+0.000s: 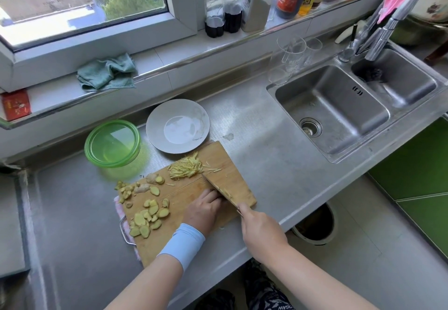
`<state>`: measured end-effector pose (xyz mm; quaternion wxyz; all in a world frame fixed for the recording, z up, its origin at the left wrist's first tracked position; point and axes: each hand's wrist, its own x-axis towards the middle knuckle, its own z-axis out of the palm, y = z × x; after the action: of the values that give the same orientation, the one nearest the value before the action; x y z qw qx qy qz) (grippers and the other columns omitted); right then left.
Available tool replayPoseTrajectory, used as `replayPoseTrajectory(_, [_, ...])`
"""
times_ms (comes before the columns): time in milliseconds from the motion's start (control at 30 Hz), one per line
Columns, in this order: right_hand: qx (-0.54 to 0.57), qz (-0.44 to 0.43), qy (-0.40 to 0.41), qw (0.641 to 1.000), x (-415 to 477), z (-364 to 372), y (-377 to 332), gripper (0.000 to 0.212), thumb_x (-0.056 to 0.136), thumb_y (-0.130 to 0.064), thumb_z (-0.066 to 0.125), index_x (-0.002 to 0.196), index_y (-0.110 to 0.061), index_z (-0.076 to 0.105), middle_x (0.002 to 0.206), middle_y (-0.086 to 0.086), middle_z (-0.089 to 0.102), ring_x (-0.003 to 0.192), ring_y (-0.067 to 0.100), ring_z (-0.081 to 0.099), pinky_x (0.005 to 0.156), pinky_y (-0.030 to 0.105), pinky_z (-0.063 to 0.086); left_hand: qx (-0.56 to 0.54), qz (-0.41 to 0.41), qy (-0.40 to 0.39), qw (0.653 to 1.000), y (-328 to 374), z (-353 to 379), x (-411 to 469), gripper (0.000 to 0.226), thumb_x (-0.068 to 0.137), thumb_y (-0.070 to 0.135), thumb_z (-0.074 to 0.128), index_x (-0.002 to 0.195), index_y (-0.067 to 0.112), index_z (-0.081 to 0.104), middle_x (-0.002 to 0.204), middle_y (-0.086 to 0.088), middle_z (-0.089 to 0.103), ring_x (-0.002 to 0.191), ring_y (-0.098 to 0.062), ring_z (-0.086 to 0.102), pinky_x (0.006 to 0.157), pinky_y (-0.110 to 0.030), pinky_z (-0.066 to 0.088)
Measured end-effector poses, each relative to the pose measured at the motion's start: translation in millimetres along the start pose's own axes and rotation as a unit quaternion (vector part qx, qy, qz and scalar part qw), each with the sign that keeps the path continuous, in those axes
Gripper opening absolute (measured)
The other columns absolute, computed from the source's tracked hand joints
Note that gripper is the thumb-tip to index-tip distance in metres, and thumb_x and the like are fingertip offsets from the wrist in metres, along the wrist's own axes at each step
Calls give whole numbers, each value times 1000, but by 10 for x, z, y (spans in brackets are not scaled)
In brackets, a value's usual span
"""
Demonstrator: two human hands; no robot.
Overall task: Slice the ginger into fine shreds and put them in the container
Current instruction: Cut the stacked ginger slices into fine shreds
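Head view, step in hand: we judge that we are cutting ginger slices into shreds, with the task roughly midway.

1. We guide the knife [219, 189] with its flat against the knuckles of the left hand [203, 209], fingertips tucked back from the edge.
2. We move the guiding hand back in small, even steps, since the step width sets how fine the shreds come out.
3. We hold the blade tip low on the cutting board [232, 164] and cut straight down, so the stack does not slide.

Hands:
- The left hand rests on the board with its fingers curled down beside the blade. What lies under them is hidden, so we cannot tell whether it pins a stack.
- The right hand [261, 234] is wrapped around the knife handle at the board's near edge.

Task items:
- The finished shreds [185, 168] lie in a pile at the far end of the board.
- The uncut slices [148, 215] are scattered on its left part.
- The green container [112, 142] stands on the counter just beyond the board's left corner, with no ginger visible in it.
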<state>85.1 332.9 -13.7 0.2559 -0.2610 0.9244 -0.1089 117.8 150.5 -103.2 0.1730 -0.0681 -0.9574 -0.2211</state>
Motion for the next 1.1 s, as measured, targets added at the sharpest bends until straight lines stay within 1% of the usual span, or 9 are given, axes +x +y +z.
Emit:
replayPoseTrajectory(100, [-1,-8,5,1000,67,-22,-39,26,104,-19,41,129,-26,39,81,3,62,68,28,57,54,35,38,0,-8,-8,1000,-5,-2,-10,26,83,8,50,85,13,76,93,-3,70,90,-21,60,61,-30,57])
replayPoseTrajectory(233, [-1,-9,0,1000,-54,-55,47,24,105,-20,38,127,-25,38,73,-1,53,63,26,52,55,38,43,-2,-6,-1,1000,-1,-10,18,28,82,8,49,84,12,77,94,-4,72,92,-19,58,64,-30,57])
replayPoseTrajectory(333, [5,-7,3,1000,-88,-36,48,19,104,-20,38,122,-25,38,71,1,54,65,28,58,54,40,45,-1,1,25,1000,36,-32,42,25,86,10,52,81,10,76,92,-6,71,93,-18,55,71,-24,49])
replayPoseTrajectory(433, [3,-6,5,1000,29,-12,-44,23,103,-19,42,125,-24,38,77,4,59,73,31,64,55,37,42,8,-3,32,999,58,-30,30,24,85,12,53,80,11,76,87,-5,69,88,-17,52,68,-24,43])
replayPoseTrajectory(533, [8,-7,9,1000,106,-8,-63,26,104,-20,41,129,-25,37,86,9,67,77,33,65,56,36,42,6,-8,28,1000,46,-15,14,23,86,13,53,81,13,76,86,-3,68,85,-17,52,64,-25,47])
replayPoseTrajectory(700, [19,-9,7,1000,-98,-4,75,24,105,-20,36,128,-23,38,71,2,55,65,29,57,56,42,45,6,-3,26,1000,27,-22,10,27,89,13,51,84,10,77,93,-4,71,87,-22,63,62,-29,55])
replayPoseTrajectory(800, [24,1,3,1000,-117,33,87,26,104,-20,37,130,-22,39,71,3,56,63,29,55,55,41,44,11,-8,35,999,37,-27,8,26,90,14,52,83,10,76,90,-4,70,86,-20,60,60,-29,55])
replayPoseTrajectory(933, [19,-6,16,1000,23,11,-9,17,105,-21,39,121,-22,40,73,3,55,68,30,59,54,38,41,18,-14,37,999,63,-12,5,27,92,15,52,79,11,75,83,-3,67,82,-20,57,54,-30,53])
replayPoseTrajectory(1100, [12,-10,13,1000,-111,-6,92,30,106,-22,36,136,-24,38,69,0,53,60,24,51,53,37,38,18,-20,37,999,38,9,-21,27,95,17,52,83,11,76,90,-3,69,86,-21,62,55,-31,55])
